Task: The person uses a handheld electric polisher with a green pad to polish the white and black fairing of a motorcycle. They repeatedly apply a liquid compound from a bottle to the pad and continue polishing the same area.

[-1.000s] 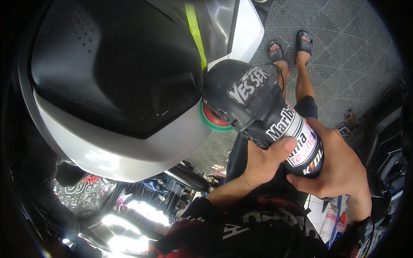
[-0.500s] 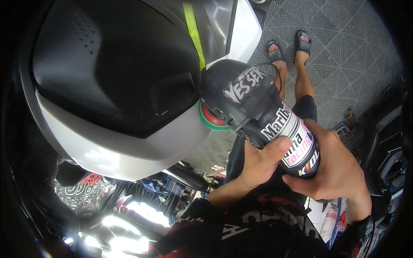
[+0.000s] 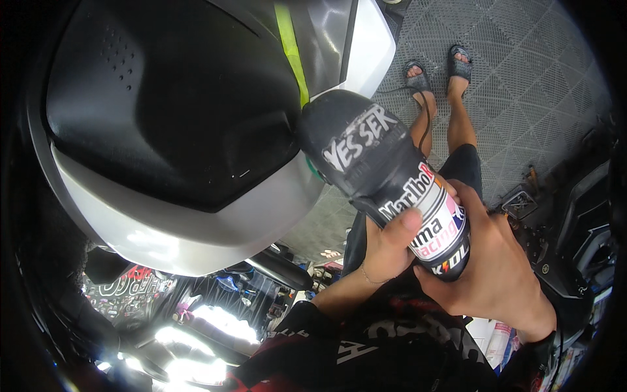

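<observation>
Both hands close around a black handheld power polisher (image 3: 356, 140), which sits right of the silver-white body panel (image 3: 196, 245) of what looks like a motorcycle or scooter. The left hand (image 3: 385, 251) grips the barrel's left side, thumb laid over the top; the right hand (image 3: 486, 271) wraps the rear end, its fingers bent around the casing, though those underneath are hidden. This double hold seems meant to steady the tool's weight and angle. A sliver of green pad (image 3: 312, 167) shows beneath the head, at the panel's right edge; whether they touch cannot be told. Farther off, a yellow-green strip (image 3: 292, 55) runs along a seam beside the black cover (image 3: 176, 98), probably shielding it. Bold white lettering marks the polisher's head; a white sticker (image 3: 436, 225) on the barrel carries black, red and pink print, with a small lightning shape nearer the rear end.
</observation>
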A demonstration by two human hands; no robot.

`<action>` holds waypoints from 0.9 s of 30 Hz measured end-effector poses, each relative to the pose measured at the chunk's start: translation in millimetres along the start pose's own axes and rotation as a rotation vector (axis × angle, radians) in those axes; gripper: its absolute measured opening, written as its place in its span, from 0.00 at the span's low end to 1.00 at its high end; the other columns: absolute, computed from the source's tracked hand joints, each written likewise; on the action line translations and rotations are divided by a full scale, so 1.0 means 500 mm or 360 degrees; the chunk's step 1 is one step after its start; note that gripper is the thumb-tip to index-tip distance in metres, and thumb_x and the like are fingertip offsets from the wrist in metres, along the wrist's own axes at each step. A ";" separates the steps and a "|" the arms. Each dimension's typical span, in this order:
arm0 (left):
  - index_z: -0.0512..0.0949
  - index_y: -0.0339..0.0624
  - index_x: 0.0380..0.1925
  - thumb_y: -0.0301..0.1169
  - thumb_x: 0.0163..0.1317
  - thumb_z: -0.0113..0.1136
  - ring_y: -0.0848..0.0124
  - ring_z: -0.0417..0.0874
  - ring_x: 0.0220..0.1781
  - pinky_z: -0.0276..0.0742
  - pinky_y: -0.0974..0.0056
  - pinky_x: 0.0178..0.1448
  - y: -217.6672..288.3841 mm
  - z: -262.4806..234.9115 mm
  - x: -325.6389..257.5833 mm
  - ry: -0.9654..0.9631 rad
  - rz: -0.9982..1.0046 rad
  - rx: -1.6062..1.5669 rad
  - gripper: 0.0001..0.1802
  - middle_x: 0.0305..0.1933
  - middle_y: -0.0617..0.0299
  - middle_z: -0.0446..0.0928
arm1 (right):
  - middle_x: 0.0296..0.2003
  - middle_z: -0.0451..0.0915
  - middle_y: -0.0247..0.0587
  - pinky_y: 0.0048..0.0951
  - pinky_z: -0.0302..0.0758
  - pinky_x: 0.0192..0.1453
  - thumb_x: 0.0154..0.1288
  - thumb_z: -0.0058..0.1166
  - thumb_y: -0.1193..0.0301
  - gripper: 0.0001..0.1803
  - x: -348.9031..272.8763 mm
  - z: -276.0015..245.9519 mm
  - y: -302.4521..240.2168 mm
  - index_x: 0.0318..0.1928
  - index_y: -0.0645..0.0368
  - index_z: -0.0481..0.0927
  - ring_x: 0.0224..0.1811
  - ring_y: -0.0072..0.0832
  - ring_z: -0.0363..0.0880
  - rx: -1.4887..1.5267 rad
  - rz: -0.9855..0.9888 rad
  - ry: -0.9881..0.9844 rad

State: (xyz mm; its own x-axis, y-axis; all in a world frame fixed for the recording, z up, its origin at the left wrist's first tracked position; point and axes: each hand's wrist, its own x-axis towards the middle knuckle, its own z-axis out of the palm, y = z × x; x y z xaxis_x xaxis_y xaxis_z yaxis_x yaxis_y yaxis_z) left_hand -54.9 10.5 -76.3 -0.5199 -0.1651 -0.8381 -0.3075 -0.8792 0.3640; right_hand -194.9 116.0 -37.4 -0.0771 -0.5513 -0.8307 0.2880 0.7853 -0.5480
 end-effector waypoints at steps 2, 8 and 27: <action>0.66 0.38 0.58 0.56 0.56 0.67 0.63 0.81 0.52 0.80 0.60 0.58 -0.005 0.003 -0.013 0.0028 0.0016 0.0035 0.41 0.49 0.49 0.78 | 0.43 0.85 0.60 0.42 0.80 0.56 0.43 0.72 0.68 0.47 -0.003 -0.005 0.003 0.66 0.69 0.68 0.45 0.56 0.86 0.0088 0.0044 -0.0077; 0.69 0.33 0.61 0.26 0.63 0.68 0.66 0.81 0.56 0.76 0.61 0.63 -0.048 -0.023 -0.074 0.0010 -0.0014 0.0101 0.28 0.55 0.53 0.79 | 0.40 0.84 0.65 0.43 0.84 0.48 0.44 0.73 0.67 0.48 -0.027 0.021 0.066 0.65 0.73 0.65 0.42 0.56 0.88 0.0303 -0.0232 -0.0126; 0.67 0.33 0.63 0.40 0.63 0.66 0.50 0.72 0.70 0.61 0.45 0.77 -0.060 -0.033 0.037 -0.0439 0.0100 0.0057 0.34 0.57 0.47 0.75 | 0.28 0.84 0.55 0.37 0.81 0.39 0.38 0.75 0.68 0.40 0.006 0.025 0.137 0.54 0.70 0.74 0.30 0.46 0.88 0.0127 -0.0394 0.0294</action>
State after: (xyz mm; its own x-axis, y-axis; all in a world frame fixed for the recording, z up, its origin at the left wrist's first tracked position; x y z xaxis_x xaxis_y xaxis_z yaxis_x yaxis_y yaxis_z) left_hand -42.2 26.2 -109.4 -0.7344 -0.0868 -0.6731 -0.2931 -0.8540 0.4299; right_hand -163.4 164.7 -76.3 -0.3242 -0.6570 -0.6807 0.3122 0.6049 -0.7325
